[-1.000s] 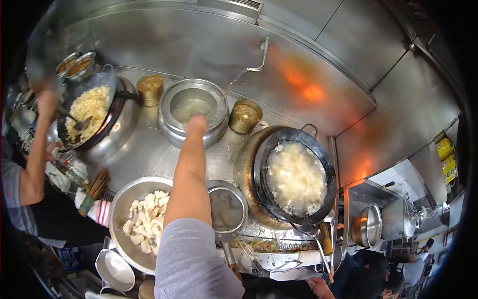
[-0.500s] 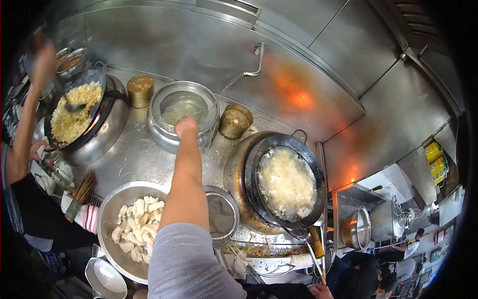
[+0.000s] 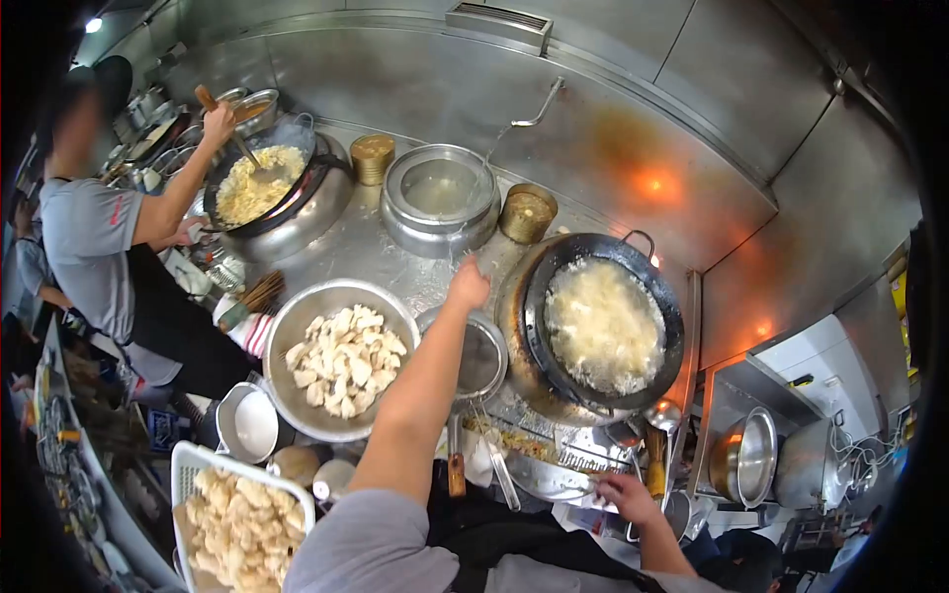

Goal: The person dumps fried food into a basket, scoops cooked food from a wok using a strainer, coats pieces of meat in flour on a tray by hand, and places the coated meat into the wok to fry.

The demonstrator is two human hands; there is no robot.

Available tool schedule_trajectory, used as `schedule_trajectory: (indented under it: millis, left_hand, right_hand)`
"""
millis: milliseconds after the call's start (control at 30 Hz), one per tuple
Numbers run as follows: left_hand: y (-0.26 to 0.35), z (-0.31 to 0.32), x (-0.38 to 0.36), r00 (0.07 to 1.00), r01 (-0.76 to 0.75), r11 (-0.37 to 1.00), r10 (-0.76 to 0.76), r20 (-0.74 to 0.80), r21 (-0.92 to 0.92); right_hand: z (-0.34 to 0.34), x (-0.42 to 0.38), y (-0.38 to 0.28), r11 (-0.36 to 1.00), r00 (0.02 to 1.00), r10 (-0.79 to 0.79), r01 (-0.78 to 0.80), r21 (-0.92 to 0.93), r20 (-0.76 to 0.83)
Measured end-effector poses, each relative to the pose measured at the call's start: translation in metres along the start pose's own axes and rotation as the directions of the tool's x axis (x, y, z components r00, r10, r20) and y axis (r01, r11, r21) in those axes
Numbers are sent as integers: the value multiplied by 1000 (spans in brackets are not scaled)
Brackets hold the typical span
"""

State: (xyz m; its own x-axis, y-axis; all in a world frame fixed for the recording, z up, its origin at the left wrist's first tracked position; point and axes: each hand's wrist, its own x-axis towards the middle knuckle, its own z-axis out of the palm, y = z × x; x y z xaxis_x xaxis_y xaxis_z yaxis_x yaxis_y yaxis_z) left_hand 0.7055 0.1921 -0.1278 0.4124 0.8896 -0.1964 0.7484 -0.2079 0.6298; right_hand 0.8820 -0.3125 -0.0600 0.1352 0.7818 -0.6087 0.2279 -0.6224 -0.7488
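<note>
My left hand (image 3: 469, 285) is above the steel counter, between the water pot and the round strainer, with its fingers stretched out and no object visible in it. Just beyond it stands the steel pot of water (image 3: 442, 188). The strainer (image 3: 482, 358) lies below my wrist. My right hand (image 3: 625, 496) hovers by the stove's front edge, fingers loosely apart and holding nothing. Near it are a ladle (image 3: 663, 413) and a brush (image 3: 655, 465). A black wok (image 3: 534, 326) of bubbling oil with pale frying food (image 3: 605, 316) sits on the right burner.
A steel bowl (image 3: 280, 390) holds pale battered pieces (image 3: 346, 361); a white basket (image 3: 188, 457) holds fried pieces. Cans (image 3: 373, 160) stand beside the pot. At left a co-worker (image 3: 94, 232) stirs rice in another wok (image 3: 316, 173). A wall tap (image 3: 542, 107) runs.
My left hand has come out of the water pot toward me. My right hand has risen into view at the stove edge. The view has swung left, showing the co-worker and basket.
</note>
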Motion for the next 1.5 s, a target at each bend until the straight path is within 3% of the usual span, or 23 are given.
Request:
schedule_trajectory:
  millis: [33, 100, 133, 200, 267, 300, 333, 467, 533, 600, 667, 733, 767, 833, 867, 933, 1033, 1100, 1167, 1300, 1367, 1433, 1500]
  left_hand:
    - [16, -10, -45, 998, 10, 982, -22, -62, -186]
    - [14, -16, -119, 968, -142, 943, 70, -239, -300]
    - [6, -18, -154, 965, -168, 920, 80, -251, -355]
    - [-4, -32, -226, 964, -161, 884, 46, -261, -439]
    - [-21, -36, -293, 951, -146, 891, 7, -309, -429]
    - [-28, -37, -325, 961, -57, 853, -94, -261, -518]
    - [-36, -42, -355, 964, -6, 929, -93, -250, -370]
    - [-108, -17, -471, 965, 153, 951, -203, -166, -269]
    - [-137, -3, -536, 934, 322, 921, -347, -83, -218]
    - [-193, 34, -611, 874, 484, 869, -486, 11, -98]
    - [-231, 74, -689, 754, 650, 741, -656, 27, -168]
    - [-203, 57, -726, 648, 761, 631, -750, 134, -149]
    - [-206, 62, -736, 643, 766, 628, -753, 141, -141]
    - [-213, 76, -779, 612, 791, 611, -791, 3, -30]
    - [-220, 85, -808, 606, 796, 605, -796, 13, -23]
    - [-237, 101, -840, 699, 706, 708, -695, -171, 10]
    - [-243, 93, -797, 649, 750, 660, -748, -142, -50]
    - [-237, 79, -741, 542, 830, 535, -841, 1, -160]
    - [-233, 65, -695, 477, 865, 446, -873, 102, -229]
    - [-239, 61, -628, 433, 874, 367, -886, 166, -320]
    - [-245, 64, -604, 409, 879, 329, -893, 190, -346]
    - [-253, 69, -586, 388, 881, 298, -900, 200, -368]
    - [-263, 74, -572, 372, 879, 272, -906, 205, -392]
  right_hand:
    - [-2, 8, -43, 997, 996, -39, 45, -70, 86]
    - [2, 37, -59, 961, 976, -172, 196, -195, 134]
    - [8, 48, -71, 935, 934, -329, 343, -89, 141]
    - [19, 57, -104, 948, 941, -293, 310, -78, 170]
    - [40, 78, -104, 954, 940, -296, 283, 96, 171]
    - [49, 78, -117, 960, 942, -276, 261, 99, 193]
    - [57, 80, -130, 966, 943, -254, 237, 102, 215]
    - [97, 129, -135, 959, 927, -282, 271, 76, 246]
    - [112, 164, -147, 932, 930, -283, 208, 298, 235]
    - [124, 202, -173, 926, 945, -296, 249, 285, 137]
    - [139, 229, -213, 902, 966, -255, 221, 372, 43]
    - [170, 257, -243, 783, 950, -278, 310, 539, -141]
    - [176, 258, -250, 785, 953, -267, 300, 542, -140]
    - [183, 260, -263, 851, 843, -403, 489, 191, -357]
    - [180, 269, -261, 858, 849, -392, 476, 193, -354]
    - [159, 308, -262, 825, 860, -326, 462, 325, -394]
    - [148, 403, -273, 843, 793, -441, 526, 108, -419]
    - [142, 481, -290, 803, 698, -595, 530, -272, -398]
    - [147, 509, -321, 780, 695, -584, 338, -527, -419]
    - [147, 576, -362, 665, 722, -618, 267, -697, -313]
    - [141, 628, -371, 489, 723, -684, 361, -794, -93]
    - [132, 690, -371, 509, 847, -531, 346, -788, 29]
    - [124, 683, -385, 563, 947, -273, 13, -826, -171]
